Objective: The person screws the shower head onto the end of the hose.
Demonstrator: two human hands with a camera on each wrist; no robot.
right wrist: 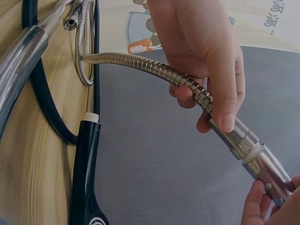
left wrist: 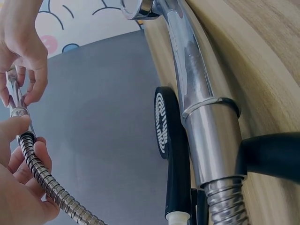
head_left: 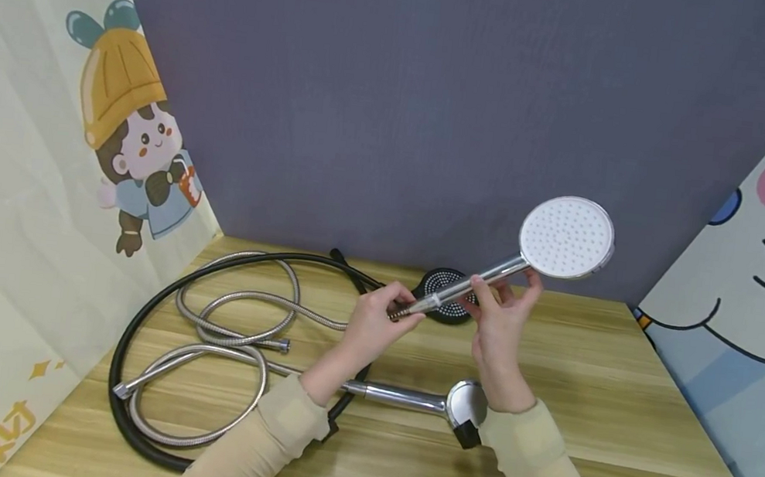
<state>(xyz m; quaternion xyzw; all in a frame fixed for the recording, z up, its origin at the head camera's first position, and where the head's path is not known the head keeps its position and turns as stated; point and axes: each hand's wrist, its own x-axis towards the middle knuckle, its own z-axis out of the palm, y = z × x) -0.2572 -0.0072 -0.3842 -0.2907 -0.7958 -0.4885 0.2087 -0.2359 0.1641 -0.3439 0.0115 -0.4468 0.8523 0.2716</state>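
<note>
My right hand holds the chrome handle of a shower head with a round white face, raised above the table and tilted up to the right. At the handle's lower end, my left hand pinches the end nut of a ribbed metal hose between thumb and fingers. Nut and handle meet in line, with a whitish ring showing between them in the right wrist view. The hose runs back from my left hand to loose coils on the table.
A second chrome shower head with its own metal hose lies in front, under my forearms. Behind my hands is a black shower head. A black hose loops around the left side. A grey panel stands behind the wooden table.
</note>
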